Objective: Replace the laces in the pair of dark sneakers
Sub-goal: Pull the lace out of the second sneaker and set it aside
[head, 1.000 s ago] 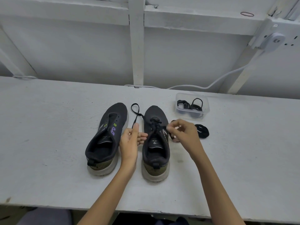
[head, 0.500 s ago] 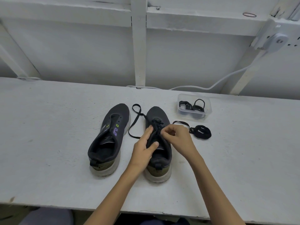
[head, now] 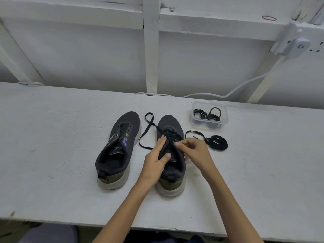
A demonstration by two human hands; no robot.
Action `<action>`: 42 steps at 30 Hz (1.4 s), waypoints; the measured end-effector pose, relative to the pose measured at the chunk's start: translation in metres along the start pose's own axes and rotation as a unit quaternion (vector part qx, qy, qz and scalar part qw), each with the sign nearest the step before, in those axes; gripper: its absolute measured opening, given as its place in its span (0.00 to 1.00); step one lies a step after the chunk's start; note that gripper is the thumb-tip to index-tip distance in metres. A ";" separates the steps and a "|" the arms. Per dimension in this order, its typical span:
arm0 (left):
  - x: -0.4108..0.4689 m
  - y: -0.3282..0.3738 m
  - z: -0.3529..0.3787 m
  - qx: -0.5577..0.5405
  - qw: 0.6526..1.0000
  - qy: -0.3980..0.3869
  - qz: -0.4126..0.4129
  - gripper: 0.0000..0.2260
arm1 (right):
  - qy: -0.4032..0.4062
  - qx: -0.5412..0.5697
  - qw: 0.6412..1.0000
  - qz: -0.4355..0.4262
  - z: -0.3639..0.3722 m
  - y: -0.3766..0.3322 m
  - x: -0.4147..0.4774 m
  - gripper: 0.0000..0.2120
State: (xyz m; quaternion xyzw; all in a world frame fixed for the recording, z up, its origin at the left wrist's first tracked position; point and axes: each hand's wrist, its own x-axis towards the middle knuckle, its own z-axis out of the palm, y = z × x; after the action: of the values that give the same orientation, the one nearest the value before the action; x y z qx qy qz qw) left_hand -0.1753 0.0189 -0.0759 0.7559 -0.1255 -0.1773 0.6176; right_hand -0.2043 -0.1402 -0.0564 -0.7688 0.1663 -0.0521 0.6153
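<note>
Two dark sneakers stand side by side on the white table, toes away from me. The left sneaker (head: pixel 117 149) has empty eyelets and no lace. The right sneaker (head: pixel 171 123) is partly laced with a black lace (head: pixel 146 132) whose loose end loops onto the table between the shoes. My left hand (head: pixel 156 158) grips the right sneaker's tongue and left side. My right hand (head: pixel 194 151) pinches the lace at the eyelets on the shoe's right side. The lace's other loose end (head: pixel 194 133) curls right of the shoe.
A coiled black lace bundle (head: pixel 218 142) lies right of the sneakers. Behind it stands a clear plastic box (head: pixel 209 116) holding more black laces. A white cable (head: pixel 228 94) runs along the table's back edge to a wall plug. The table's front edge is close to me.
My left hand let go of the loose lace end and moved right onto the right sneaker's tongue. My right hand moved left and closed on the lace at the eyelets.
</note>
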 end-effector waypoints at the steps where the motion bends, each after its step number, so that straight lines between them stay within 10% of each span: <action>1: 0.000 0.000 0.000 0.000 1.000 0.001 -0.001 0.27 | -0.003 0.001 1.000 -0.005 0.002 0.000 -0.001 0.07; 8: -0.001 0.002 0.000 0.030 1.000 -0.007 0.006 0.27 | 0.084 0.025 0.996 0.010 -0.002 -0.012 0.023 0.09; 17: -0.002 0.002 0.002 0.032 0.999 0.007 0.003 0.26 | -0.010 0.022 0.999 0.036 -0.003 -0.007 0.002 0.10; 23: -0.002 0.001 0.002 0.037 0.999 0.004 0.006 0.26 | 0.101 0.111 0.988 0.038 -0.018 -0.025 0.016 0.08; 30: -0.001 0.000 0.003 0.030 0.999 0.013 0.005 0.27 | -0.008 0.022 0.999 0.047 -0.002 -0.011 0.003 0.13; 36: -0.002 0.001 0.003 0.017 1.000 0.012 0.003 0.27 | 0.134 0.162 0.976 0.059 -0.018 -0.019 0.015 0.10; 42: -0.001 0.000 0.003 0.017 1.000 0.016 0.000 0.27 | 0.010 0.055 0.996 0.064 0.003 -0.011 -0.002 0.12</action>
State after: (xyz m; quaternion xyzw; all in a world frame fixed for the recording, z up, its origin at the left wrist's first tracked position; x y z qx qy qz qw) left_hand -0.1778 0.0163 -0.0763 0.7688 -0.1184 -0.1632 0.6069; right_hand -0.2035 -0.1344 -0.0462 -0.7213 0.2179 -0.0296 0.6568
